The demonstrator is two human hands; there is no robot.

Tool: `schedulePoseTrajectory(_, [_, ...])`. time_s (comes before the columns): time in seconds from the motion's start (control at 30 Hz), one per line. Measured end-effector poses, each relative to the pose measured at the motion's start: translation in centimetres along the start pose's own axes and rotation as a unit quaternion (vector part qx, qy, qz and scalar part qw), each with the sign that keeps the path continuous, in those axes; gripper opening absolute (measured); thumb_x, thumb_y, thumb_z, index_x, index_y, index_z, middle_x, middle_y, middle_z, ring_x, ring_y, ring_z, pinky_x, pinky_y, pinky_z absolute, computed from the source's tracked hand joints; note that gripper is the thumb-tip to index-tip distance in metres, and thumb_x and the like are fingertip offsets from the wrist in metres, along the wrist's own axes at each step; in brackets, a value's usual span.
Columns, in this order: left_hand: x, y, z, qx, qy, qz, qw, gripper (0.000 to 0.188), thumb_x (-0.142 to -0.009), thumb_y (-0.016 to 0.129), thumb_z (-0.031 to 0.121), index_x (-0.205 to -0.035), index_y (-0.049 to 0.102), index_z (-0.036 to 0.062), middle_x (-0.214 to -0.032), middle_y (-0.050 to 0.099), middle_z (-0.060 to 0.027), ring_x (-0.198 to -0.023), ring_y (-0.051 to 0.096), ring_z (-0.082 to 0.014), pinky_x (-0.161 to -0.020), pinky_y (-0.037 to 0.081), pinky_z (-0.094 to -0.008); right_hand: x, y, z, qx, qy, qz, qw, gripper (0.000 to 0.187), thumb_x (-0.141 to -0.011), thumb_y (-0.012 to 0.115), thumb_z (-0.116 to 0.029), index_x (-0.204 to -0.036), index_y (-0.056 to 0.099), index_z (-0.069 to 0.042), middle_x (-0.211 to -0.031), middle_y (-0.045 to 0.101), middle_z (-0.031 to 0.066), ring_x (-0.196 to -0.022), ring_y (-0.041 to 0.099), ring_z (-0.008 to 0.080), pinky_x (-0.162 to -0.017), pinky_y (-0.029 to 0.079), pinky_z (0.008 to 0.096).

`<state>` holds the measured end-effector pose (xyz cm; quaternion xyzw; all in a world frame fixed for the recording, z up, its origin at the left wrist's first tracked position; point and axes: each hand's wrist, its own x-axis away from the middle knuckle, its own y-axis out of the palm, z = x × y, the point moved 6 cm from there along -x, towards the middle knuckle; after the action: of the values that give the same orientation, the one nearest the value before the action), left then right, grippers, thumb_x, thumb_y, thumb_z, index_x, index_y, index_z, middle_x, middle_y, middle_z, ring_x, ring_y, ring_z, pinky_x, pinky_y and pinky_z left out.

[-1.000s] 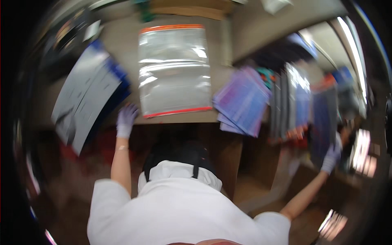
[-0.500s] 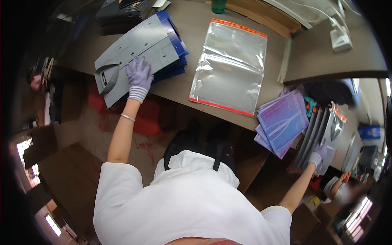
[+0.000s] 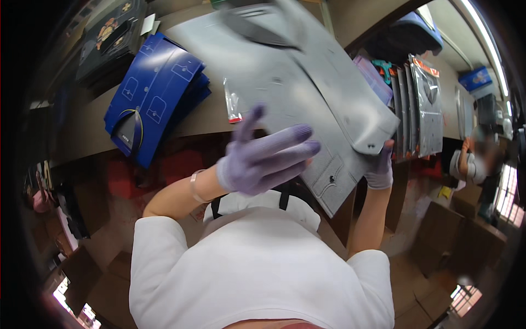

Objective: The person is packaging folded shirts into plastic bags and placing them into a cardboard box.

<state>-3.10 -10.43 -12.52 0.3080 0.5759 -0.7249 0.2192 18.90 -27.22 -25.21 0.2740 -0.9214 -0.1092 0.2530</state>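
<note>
A large grey sheet (image 3: pixel 285 93) printed like a shirt, with collar and pockets, is held tilted over the table in front of me. My right hand (image 3: pixel 379 169), in a lilac knit glove, grips its lower right edge. In front of the sheet's lower left part, my left hand (image 3: pixel 268 156) has its gloved fingers spread and nothing in them. Behind the sheet, only a corner of the clear plastic bag (image 3: pixel 234 104) with a red edge shows. A stack of blue shirt-printed sheets (image 3: pixel 148 93) lies on the table to the left.
Purple sheets (image 3: pixel 373 79) peek out behind the grey sheet. Several bagged grey pieces (image 3: pixel 427 107) stand at the right, beside a teal tool (image 3: pixel 382 70). A dark stack (image 3: pixel 109 41) sits at the far left. Another person (image 3: pixel 468 162) is at the far right.
The grey sheet has left the blue stack and moved right, in front of me. My right hand came from the bagged pieces to hold it; my left hand moved right and is off it.
</note>
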Motion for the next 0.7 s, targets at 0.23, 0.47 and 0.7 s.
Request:
schedulePoseTrajectory(0.23, [13.7, 20.1, -12.0, 0.038, -0.298, -0.219, 0.928, 0.028, -0.068, 0.064, 0.009, -0.095, 0.058, 0.0076, -0.104, 0.056, -0.0120, -0.099, 0.052, -0.0316, -0.084, 0.043, -0.0384, 2.7, -15.3, 4.8, 0.167, 0.034, 0.066, 0.983, 0.008, -0.077, 0.058, -0.008, -0.078, 0.056, 0.000, -0.074, 0.055, 0.0055, -0.065, 0.056, 0.0156, -0.067, 0.053, 0.0348])
schedulePoseTrajectory(0.47, [19.4, 25.9, -19.9, 0.154, -0.352, -0.311, 0.870, 0.014, -0.075, 0.056, 0.013, -0.085, 0.064, 0.0061, -0.090, 0.062, -0.0142, -0.085, 0.059, -0.0290, -0.076, 0.047, -0.0334, 1.4, -17.2, 15.3, -0.060, 0.176, 0.204, 0.961, 0.063, -0.076, 0.059, -0.054, -0.123, 0.040, -0.016, -0.111, 0.053, 0.0049, -0.098, 0.053, 0.0249, -0.071, 0.046, 0.0424])
schedulePoseTrajectory(0.7, [21.3, 25.7, -22.6, 0.318, -0.568, -0.260, 0.713, 0.018, -0.077, 0.061, 0.018, -0.082, 0.066, 0.0020, -0.070, 0.064, -0.0071, -0.063, 0.058, -0.0150, -0.062, 0.047, -0.0274, 6.3, -12.3, 8.6, 0.503, -0.309, 0.121, 0.798, 0.040, -0.074, 0.054, 0.012, -0.110, 0.056, -0.007, -0.086, 0.061, 0.0182, -0.070, 0.060, 0.0316, -0.059, 0.049, 0.0410])
